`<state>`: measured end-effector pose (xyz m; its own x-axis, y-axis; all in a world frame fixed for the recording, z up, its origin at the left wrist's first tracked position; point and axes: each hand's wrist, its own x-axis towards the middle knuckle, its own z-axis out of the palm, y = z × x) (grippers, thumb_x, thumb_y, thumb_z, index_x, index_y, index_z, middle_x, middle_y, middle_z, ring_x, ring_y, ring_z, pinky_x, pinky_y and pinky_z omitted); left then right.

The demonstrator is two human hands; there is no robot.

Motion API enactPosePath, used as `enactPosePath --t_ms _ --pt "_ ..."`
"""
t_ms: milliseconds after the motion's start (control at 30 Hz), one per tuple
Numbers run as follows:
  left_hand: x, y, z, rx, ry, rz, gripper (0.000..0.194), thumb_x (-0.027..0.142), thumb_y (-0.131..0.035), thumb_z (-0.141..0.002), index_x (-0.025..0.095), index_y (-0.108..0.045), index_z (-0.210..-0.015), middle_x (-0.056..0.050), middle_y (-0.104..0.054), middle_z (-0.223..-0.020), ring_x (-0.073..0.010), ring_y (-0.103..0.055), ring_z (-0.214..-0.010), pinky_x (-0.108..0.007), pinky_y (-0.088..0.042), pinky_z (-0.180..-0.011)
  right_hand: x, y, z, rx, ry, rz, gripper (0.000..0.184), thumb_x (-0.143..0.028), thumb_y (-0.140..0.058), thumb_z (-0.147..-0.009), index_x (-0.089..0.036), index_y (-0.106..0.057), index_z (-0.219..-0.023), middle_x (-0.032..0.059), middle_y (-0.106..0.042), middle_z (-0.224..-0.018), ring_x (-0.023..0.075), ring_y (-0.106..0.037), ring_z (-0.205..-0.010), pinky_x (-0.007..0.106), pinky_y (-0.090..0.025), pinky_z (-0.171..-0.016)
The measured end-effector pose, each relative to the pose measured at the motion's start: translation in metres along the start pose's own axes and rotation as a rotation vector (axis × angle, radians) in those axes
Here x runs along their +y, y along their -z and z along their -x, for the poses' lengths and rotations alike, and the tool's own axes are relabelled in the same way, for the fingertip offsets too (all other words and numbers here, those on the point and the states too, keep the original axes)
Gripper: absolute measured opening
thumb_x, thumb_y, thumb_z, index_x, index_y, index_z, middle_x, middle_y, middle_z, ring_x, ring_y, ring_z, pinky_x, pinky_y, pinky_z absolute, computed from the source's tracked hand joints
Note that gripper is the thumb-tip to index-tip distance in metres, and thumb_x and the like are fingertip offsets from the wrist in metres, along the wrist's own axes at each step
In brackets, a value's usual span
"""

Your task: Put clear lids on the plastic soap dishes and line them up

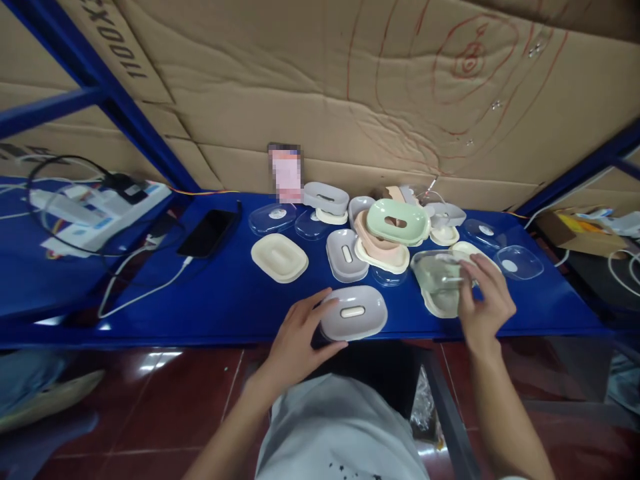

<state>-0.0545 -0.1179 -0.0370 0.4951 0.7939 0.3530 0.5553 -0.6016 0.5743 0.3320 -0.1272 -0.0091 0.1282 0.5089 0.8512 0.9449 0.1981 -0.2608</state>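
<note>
My left hand (305, 328) grips the left end of a grey oval soap dish (367, 313) at the shelf's front edge. A cream piece shows through the dish's middle slot. To the right, my right hand (486, 300) pinches the edge of a clear plastic lid (435, 270), which is tilted. Below this lid is a pale greenish dish (440, 305); I cannot tell whether the two touch. Between and behind my hands, a green dish tray (397, 217) lies on a pink dish (373, 239) and a cream base. Another grey dish (345, 257) lies close by.
A cream base (280, 259) and clear lids (273, 219) lie on the left, more clear lids (520, 262) on the right. A phone (207, 233) with a white cable and a power strip (105, 217) are further left. Cardboard (300, 80) stands behind the blue shelf (225, 293).
</note>
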Motion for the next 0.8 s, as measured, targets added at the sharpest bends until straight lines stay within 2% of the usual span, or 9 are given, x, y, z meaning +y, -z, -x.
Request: enactPosePath --t_ms 67,167,267,367,467,533,667,800 --pt "0.009 -0.009 -0.003 0.001 -0.028 0.0 0.081 0.038 -0.086 -0.09 0.034 -0.043 -0.159 -0.011 -0.057 -0.16 -0.033 -0.058 -0.143 -0.056 -0.049 -0.12 -0.027 -0.006 0.012 0.054 0.101 -0.026 0.032 -0.019 -0.066 -0.101 -0.032 -0.078 -0.128 0.0069 -0.078 -0.123 0.0303 -0.076 -0.12 0.051 -0.062 -0.107" --pt "0.017 -0.021 -0.006 -0.013 -0.056 0.002 0.087 0.039 -0.084 -0.092 0.034 -0.034 -0.163 -0.014 -0.056 -0.161 -0.035 -0.058 -0.144 -0.059 -0.048 -0.12 -0.056 -0.022 0.024 -0.02 0.22 -0.136 0.047 -0.01 -0.068 -0.098 -0.036 -0.074 -0.136 0.0049 -0.078 -0.12 0.028 -0.076 -0.118 0.049 -0.063 -0.107" --pt "0.015 -0.025 -0.006 -0.018 -0.014 0.037 0.095 0.041 -0.082 -0.094 0.034 -0.024 -0.168 -0.016 -0.053 -0.163 -0.036 -0.056 -0.147 -0.059 -0.05 -0.12 -0.072 -0.029 0.03 -0.193 0.247 -0.256 0.055 -0.011 -0.068 -0.099 -0.038 -0.067 -0.147 0.0062 -0.076 -0.127 0.0293 -0.073 -0.124 0.053 -0.062 -0.109" --pt "0.01 -0.02 -0.003 -0.024 0.038 0.098 0.097 0.042 -0.08 -0.096 0.036 -0.018 -0.17 -0.015 -0.046 -0.168 -0.0355 -0.05 -0.153 -0.059 -0.049 -0.122 -0.081 -0.02 0.032 -0.449 0.264 -0.369 0.061 -0.017 -0.067 -0.102 -0.04 -0.057 -0.157 0.0073 -0.071 -0.143 0.0319 -0.067 -0.136 0.056 -0.061 -0.111" --pt "0.009 -0.011 -0.002 -0.062 0.057 0.139 0.089 0.04 -0.076 -0.099 0.04 -0.02 -0.169 -0.014 -0.035 -0.175 -0.035 -0.042 -0.159 -0.058 -0.049 -0.123 -0.087 -0.008 0.031 -0.692 0.271 -0.47 0.067 -0.024 -0.067 -0.104 -0.039 -0.044 -0.166 0.0069 -0.056 -0.164 0.0322 -0.053 -0.152 0.059 -0.055 -0.119" --pt "0.008 -0.005 -0.002 -0.1 0.053 0.134 0.08 0.038 -0.072 -0.102 0.041 -0.025 -0.167 -0.012 -0.036 -0.175 -0.0339 -0.042 -0.16 -0.057 -0.05 -0.123 -0.089 -0.003 0.031 -0.776 0.262 -0.5 0.071 -0.029 -0.069 -0.104 -0.038 -0.038 -0.168 0.0064 -0.049 -0.169 0.0317 -0.044 -0.159 0.062 -0.049 -0.125" --pt "0.006 0.001 -0.004 -0.116 0.025 0.106 0.072 0.035 -0.066 -0.105 0.041 -0.028 -0.167 -0.01 -0.04 -0.173 -0.0319 -0.044 -0.158 -0.056 -0.048 -0.125 -0.093 -0.004 0.038 -0.812 0.294 -0.51 0.073 -0.032 -0.069 -0.105 -0.038 -0.036 -0.169 0.004 -0.051 -0.168 0.0298 -0.039 -0.162 0.066 -0.038 -0.131" --pt "0.003 0.005 -0.006 -0.168 -0.018 0.119 0.08 0.039 -0.069 -0.104 0.042 -0.024 -0.169 -0.009 -0.029 -0.179 -0.0326 -0.036 -0.163 -0.057 -0.044 -0.128 -0.095 -0.009 0.047 -0.744 0.398 -0.48 0.071 -0.033 -0.068 -0.106 -0.034 -0.037 -0.169 0.0062 -0.054 -0.165 0.0295 -0.039 -0.162 0.063 -0.04 -0.131"
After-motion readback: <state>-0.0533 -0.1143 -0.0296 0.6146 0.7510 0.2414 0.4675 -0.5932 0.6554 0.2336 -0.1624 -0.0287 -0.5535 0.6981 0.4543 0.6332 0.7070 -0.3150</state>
